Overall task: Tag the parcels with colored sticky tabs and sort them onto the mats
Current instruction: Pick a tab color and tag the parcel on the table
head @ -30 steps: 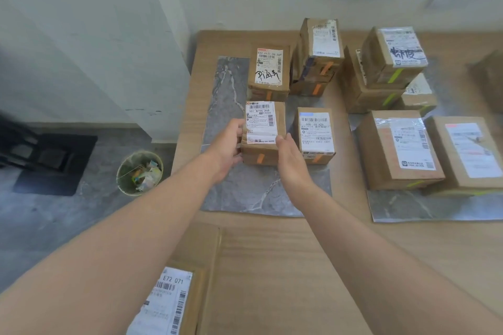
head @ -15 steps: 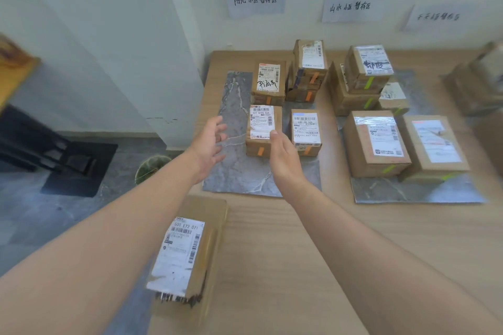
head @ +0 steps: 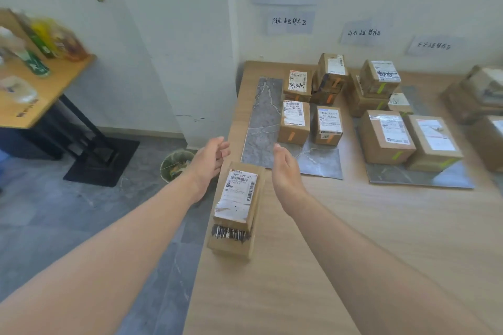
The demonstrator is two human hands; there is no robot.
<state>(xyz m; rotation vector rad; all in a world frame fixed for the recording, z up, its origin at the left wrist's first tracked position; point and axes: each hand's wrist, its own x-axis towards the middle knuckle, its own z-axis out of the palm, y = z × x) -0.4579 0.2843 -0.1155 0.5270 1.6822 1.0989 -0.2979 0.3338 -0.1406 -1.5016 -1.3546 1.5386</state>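
One long parcel [head: 236,209] lies lower centre on the surface [head: 353,253], near its left edge; left hand [head: 208,163] and right hand [head: 285,168] flank its far end, fingers loosely apart, holding nothing; beyond, orange-tabbed parcels [head: 295,124] sit on a grey mat [head: 261,128]; green-tabbed parcels [head: 385,136] stand farther right.

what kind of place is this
Probably a small parcel sorting station: labelled cardboard parcels sit grouped on grey mats on a wooden table, below handwritten signs on the wall.

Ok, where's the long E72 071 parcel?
Head view: the long parcel lies at the table's left edge, between left hand and right hand, before the left mat.
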